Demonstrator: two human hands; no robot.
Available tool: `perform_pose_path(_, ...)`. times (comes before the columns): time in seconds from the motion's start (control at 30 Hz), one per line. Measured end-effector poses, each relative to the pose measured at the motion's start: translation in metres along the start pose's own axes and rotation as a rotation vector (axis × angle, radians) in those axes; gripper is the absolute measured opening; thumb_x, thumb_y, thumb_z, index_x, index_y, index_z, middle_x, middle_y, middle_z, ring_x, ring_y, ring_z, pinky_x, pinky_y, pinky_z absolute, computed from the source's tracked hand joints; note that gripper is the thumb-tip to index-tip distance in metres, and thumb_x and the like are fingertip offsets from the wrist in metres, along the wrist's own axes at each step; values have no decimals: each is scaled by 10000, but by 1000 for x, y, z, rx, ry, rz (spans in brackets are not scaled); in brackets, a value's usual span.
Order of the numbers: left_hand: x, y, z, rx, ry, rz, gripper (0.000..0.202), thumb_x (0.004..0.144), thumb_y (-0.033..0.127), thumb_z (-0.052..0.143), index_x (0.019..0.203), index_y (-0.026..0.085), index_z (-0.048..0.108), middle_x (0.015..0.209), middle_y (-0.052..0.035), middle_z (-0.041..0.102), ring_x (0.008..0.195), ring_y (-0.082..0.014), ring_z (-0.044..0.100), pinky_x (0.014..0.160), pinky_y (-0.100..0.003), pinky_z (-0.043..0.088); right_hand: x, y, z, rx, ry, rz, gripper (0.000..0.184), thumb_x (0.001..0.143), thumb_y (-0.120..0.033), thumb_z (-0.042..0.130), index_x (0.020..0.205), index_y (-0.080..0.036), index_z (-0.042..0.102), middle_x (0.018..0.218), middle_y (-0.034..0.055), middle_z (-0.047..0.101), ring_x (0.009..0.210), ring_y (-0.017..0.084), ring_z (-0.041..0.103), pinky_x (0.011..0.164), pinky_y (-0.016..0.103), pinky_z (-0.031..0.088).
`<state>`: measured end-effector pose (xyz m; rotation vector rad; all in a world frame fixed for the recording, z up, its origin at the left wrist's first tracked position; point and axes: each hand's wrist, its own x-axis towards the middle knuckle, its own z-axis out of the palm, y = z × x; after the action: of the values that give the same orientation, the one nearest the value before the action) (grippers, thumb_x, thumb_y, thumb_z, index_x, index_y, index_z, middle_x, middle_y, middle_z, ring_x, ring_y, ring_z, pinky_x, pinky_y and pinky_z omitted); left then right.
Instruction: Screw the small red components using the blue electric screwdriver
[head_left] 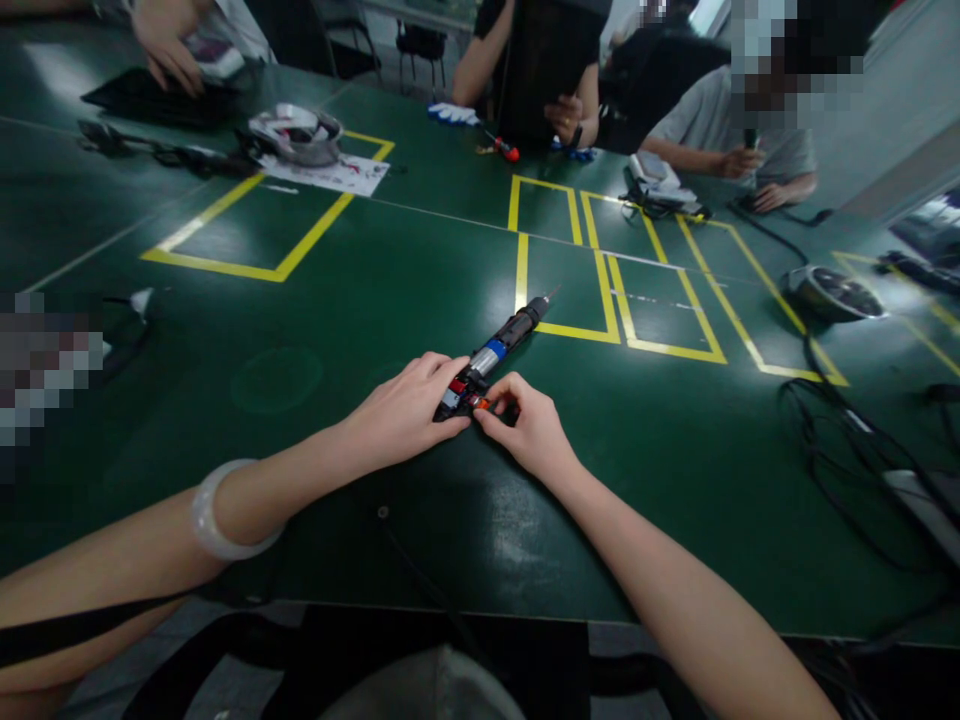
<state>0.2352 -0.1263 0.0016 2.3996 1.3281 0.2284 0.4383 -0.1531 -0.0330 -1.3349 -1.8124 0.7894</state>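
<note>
A long black tool (pixel 501 345), like an electric screwdriver with a silver and blue band and a thin tip, lies on the green table (pixel 315 330) pointing away to the upper right. My left hand (pixel 409 405) rests over its near end, fingers curled round the black, red and blue part. My right hand (pixel 529 425) pinches the same near end from the right, at a small red-orange piece. A pale bangle (pixel 217 515) is on my left wrist.
Yellow tape rectangles (pixel 600 290) mark the table beyond the tool. Black cables (pixel 847 440) and a round metal object (pixel 834 292) lie at the right. A bowl-like part on paper (pixel 300 135) sits far left. Other people sit along the far edge, their hands on small items.
</note>
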Motion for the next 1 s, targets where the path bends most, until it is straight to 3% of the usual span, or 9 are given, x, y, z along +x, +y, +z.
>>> perform_pose_path(0.27, 1, 1, -1, 29, 3, 11, 688, 847, 435, 619, 1457, 187, 416, 1418, -147, 502, 1274, -323, 509, 1041, -459, 469, 2, -3, 1, -284, -17, -82, 128, 867, -239, 696, 829, -211, 578, 845, 9, 606, 771, 174, 545, 717, 302, 390)
perform_pose_path(0.57, 4, 2, -2, 36, 10, 28, 650, 864, 438, 603, 1442, 195, 430, 1394, -150, 521, 1263, -315, 527, 1012, -434, 478, 4, -1, 0, -254, -74, -117, 202, 905, -243, 649, 755, -215, 516, 760, -6, 583, 727, 168, 522, 693, 302, 343)
perform_pose_path(0.77, 16, 4, -6, 43, -46, -36, 742, 889, 644, 495, 1502, 241, 386, 1315, -143, 516, 1104, -326, 626, 867, -435, 529, 3, -5, -1, -222, -77, -125, 182, 965, -246, 551, 786, -215, 550, 802, 12, 608, 767, 176, 549, 725, 306, 368)
perform_pose_path(1.0, 21, 5, -7, 63, -39, -74, 645, 881, 591, 505, 1405, 216, 499, 1270, -124, 535, 1047, -312, 650, 837, -412, 531, 1, -2, -6, -174, -51, -88, 154, 966, -230, 530, 817, -211, 566, 790, 6, 586, 759, 170, 556, 739, 306, 383)
